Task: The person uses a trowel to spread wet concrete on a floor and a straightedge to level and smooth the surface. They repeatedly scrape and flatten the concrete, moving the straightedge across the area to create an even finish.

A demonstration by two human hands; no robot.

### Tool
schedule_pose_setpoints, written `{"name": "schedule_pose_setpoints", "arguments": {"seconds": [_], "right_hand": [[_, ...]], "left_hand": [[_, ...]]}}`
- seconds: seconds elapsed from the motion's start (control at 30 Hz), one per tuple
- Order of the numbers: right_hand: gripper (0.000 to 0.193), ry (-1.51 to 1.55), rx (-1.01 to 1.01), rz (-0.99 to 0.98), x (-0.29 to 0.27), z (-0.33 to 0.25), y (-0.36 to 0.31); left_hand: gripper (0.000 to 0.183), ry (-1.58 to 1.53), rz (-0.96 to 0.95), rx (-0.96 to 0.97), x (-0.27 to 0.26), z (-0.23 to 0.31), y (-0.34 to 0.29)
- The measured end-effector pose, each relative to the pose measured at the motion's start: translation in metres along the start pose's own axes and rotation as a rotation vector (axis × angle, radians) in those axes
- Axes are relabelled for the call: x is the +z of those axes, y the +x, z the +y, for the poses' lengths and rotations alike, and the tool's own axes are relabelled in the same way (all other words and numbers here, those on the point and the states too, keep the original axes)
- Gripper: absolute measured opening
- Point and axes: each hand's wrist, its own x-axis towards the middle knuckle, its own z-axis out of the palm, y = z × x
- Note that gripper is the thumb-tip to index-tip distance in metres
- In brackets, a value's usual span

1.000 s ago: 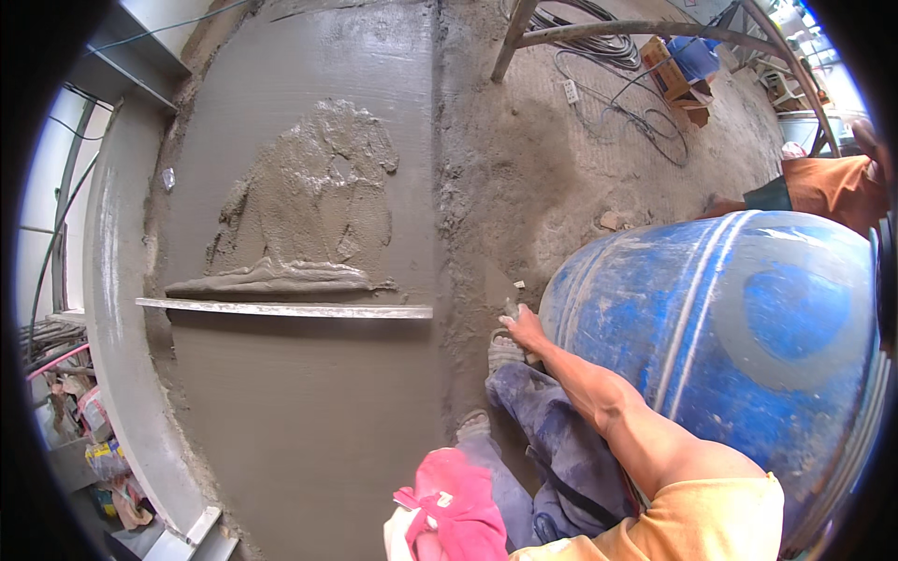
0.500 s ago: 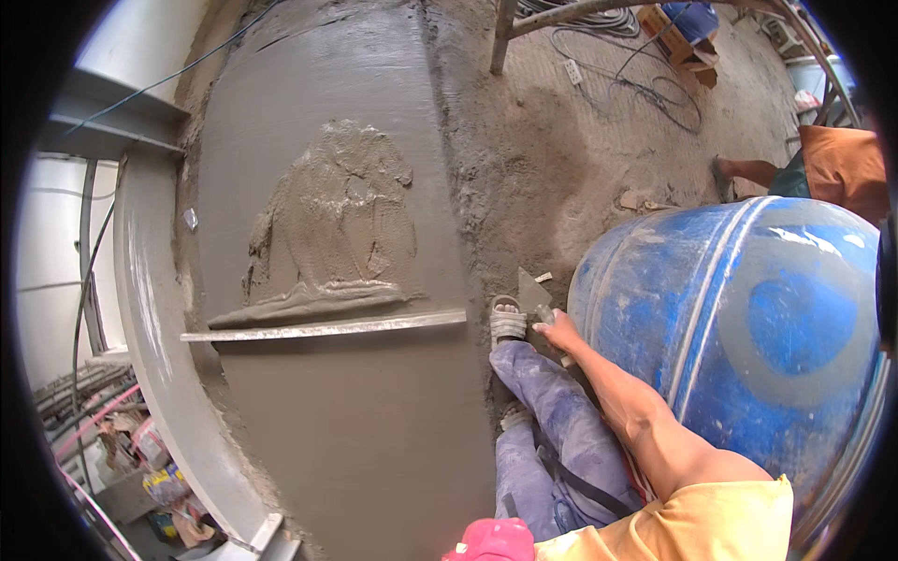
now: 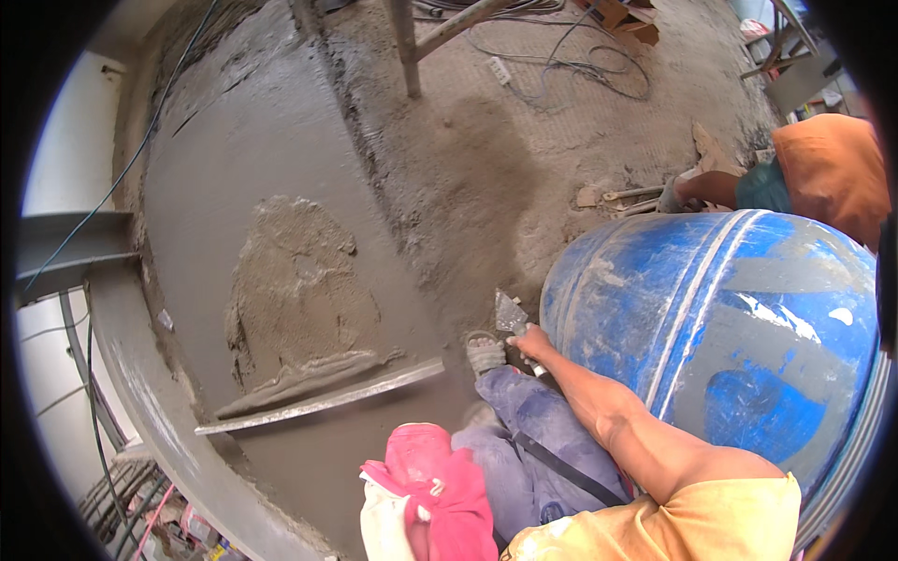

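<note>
fingers of the right hand [image 3: 533, 343] closed round the handle of a small pointed trowel [image 3: 510, 312] — blade beyond the hand, tip directed away from the body; contact with the ground cannot be told. left hand: not visible, so finger state cannot be told. nearest the lower edge: yellow shirt [image 3: 673, 519] and, to its left, a bunched pink-and-cream cloth [image 3: 444, 477]. next, dusty purplish-blue trousers [image 3: 547, 421], then a sandalled foot [image 3: 485, 353] just beside the trowel, on its left. on the trowel's other side, a large blue drum [image 3: 692, 309], scuffed and smeared with grey. to the left, a pale straightedge [image 3: 323, 400] lies at a slant across a smooth grey strip [image 3: 201, 234]; a rough mortar mound [image 3: 304, 290] sits on that strip, just past the straightedge. a grey beam [image 3: 164, 421] runs along the strip's left side. farther — past the drum, a co-worker in an orange garment [image 3: 828, 168], partly hidden by it; then a metal frame leg [image 3: 404, 47], a white socket strip [image 3: 499, 70], loops of dark cable [image 3: 645, 79], and a cardboard box [image 3: 629, 19] cut by the upper edge.
</note>
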Motion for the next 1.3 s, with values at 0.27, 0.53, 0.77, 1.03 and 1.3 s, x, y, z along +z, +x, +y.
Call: {"name": "schedule_pose_setpoints", "arguments": {"seconds": [0.27, 0.53, 0.77, 1.03, 1.3], "right_hand": [[0.057, 0.146, 0.070, 0.017, -0.035, -0.065, 0.034], [0.051, 0.193, 0.002, 0.063, -0.079, -0.135, 0.061], [0.038, 0.026, -0.086, 0.000, -0.157, -0.227, 0.044], [0.064, -0.248, -0.123, 0.012, -0.257, -0.351, 0.024], [0.048, -0.539, -0.519, 0.120, -0.290, -0.441, 0.093]], "left_hand": [[0.054, -0.040, 0.022, 0.110, 0.070, 0.040, 0.046], [0.055, -0.143, 0.091, 0.025, 0.072, 0.119, 0.054], [0.055, -0.294, 0.070, -0.220, 0.035, 0.208, 0.055], [0.066, 0.090, 0.082, -0.017, 0.049, 0.316, 0.049], [0.045, -0.210, 0.240, 0.515, 0.096, 0.456, -0.008]]}}
